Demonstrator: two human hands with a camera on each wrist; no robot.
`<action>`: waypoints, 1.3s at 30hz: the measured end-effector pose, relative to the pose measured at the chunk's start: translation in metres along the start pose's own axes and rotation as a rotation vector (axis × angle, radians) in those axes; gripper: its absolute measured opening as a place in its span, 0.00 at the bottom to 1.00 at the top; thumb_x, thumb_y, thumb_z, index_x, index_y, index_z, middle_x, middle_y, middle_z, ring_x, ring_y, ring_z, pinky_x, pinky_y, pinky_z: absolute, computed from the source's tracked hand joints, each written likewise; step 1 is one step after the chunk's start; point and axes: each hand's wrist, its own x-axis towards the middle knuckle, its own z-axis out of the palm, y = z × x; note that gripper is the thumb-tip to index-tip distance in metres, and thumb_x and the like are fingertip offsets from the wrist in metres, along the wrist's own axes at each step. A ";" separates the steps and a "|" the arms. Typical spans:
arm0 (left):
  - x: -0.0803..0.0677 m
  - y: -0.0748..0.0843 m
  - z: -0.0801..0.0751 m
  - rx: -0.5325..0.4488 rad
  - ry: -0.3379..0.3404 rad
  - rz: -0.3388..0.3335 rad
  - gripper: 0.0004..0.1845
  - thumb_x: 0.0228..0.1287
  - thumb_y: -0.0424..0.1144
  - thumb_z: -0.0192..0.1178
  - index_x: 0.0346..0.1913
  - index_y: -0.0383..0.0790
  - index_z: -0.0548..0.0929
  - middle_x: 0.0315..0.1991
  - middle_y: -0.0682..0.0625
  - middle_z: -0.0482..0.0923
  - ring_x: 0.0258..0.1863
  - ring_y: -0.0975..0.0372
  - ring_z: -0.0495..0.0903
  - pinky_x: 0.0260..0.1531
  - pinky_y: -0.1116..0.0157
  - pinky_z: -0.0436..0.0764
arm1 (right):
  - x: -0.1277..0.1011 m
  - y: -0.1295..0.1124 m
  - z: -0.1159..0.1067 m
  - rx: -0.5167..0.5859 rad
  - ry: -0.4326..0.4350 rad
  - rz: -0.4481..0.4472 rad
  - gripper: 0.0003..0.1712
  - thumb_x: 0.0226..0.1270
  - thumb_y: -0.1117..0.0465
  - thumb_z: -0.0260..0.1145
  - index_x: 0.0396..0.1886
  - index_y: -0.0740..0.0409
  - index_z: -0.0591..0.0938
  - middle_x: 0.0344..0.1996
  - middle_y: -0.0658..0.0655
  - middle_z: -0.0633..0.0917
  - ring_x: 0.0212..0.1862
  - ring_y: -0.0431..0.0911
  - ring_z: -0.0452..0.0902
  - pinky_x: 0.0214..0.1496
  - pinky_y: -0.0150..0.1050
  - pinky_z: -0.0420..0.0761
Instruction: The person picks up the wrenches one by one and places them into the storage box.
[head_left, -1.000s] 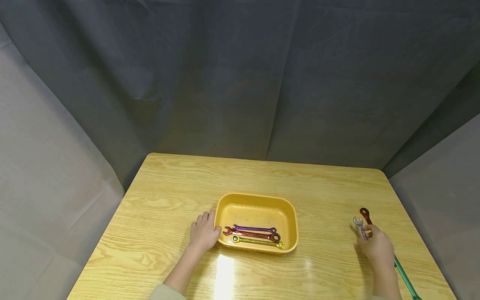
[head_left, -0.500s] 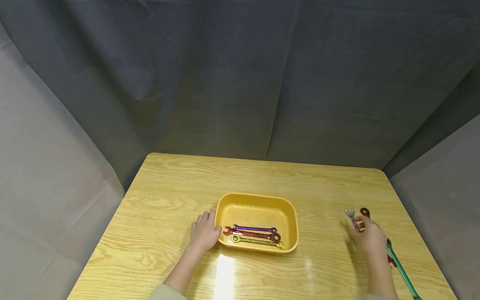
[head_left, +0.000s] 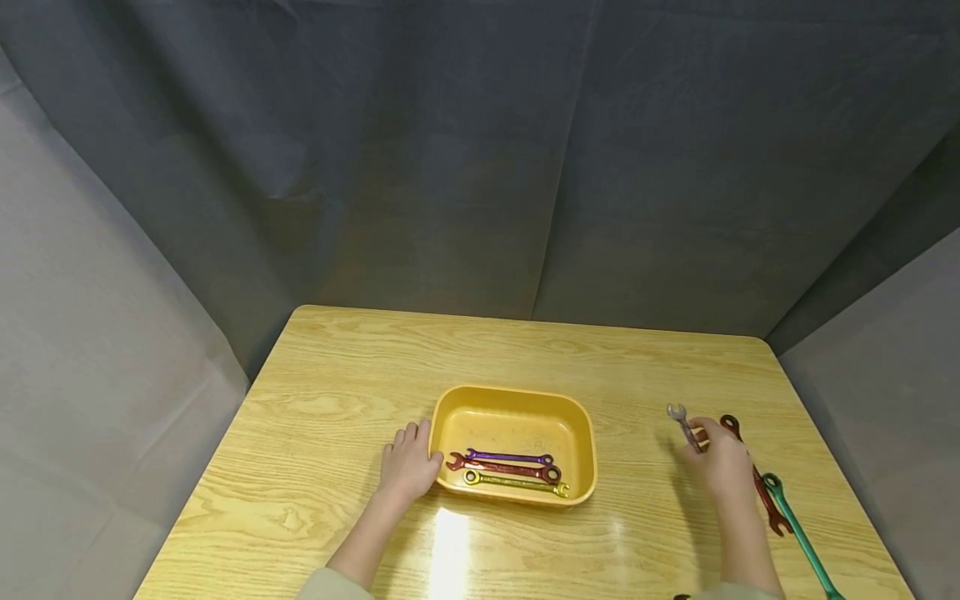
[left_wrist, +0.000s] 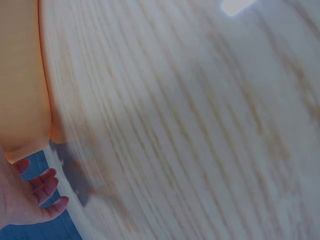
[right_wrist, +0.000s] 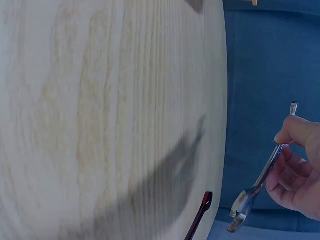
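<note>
My right hand (head_left: 720,462) pinches a small silver wrench (head_left: 683,423) and holds it above the wooden table (head_left: 337,392), right of the yellow tray (head_left: 515,397). The right wrist view shows the silver wrench (right_wrist: 260,182) between thumb and curled fingers. My left hand (head_left: 407,465) rests flat on the table, its fingers touching the tray's left wall; the left hand (left_wrist: 22,195) lies beside the tray (left_wrist: 20,75) in its wrist view. Inside the tray lie a purple wrench (head_left: 508,457), a red wrench (head_left: 502,470) and a yellow wrench (head_left: 514,482).
A dark red wrench (head_left: 756,485) and a long green wrench (head_left: 798,537) lie on the table by its right edge, just right of my right hand. Grey cloth (head_left: 480,158) hangs behind and beside the table.
My right hand has lifted the silver wrench and carried it left, away from the dark red and green wrenches. The left hand has stayed by the tray.
</note>
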 end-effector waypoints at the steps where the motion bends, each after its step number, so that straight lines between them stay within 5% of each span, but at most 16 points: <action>1: 0.000 0.000 0.000 0.001 -0.001 -0.001 0.28 0.60 0.45 0.51 0.61 0.38 0.64 0.51 0.41 0.68 0.47 0.51 0.66 0.43 0.50 0.67 | 0.000 -0.002 0.000 0.004 0.000 -0.005 0.20 0.49 0.71 0.66 0.45 0.69 0.75 0.31 0.68 0.80 0.30 0.60 0.79 0.28 0.53 0.73; 39: -0.001 0.000 -0.001 0.013 0.011 0.004 0.26 0.59 0.45 0.51 0.59 0.39 0.65 0.48 0.42 0.69 0.45 0.52 0.67 0.42 0.51 0.68 | 0.023 -0.081 0.027 0.027 0.000 -0.231 0.17 0.45 0.74 0.64 0.40 0.66 0.79 0.30 0.62 0.80 0.29 0.53 0.79 0.29 0.46 0.79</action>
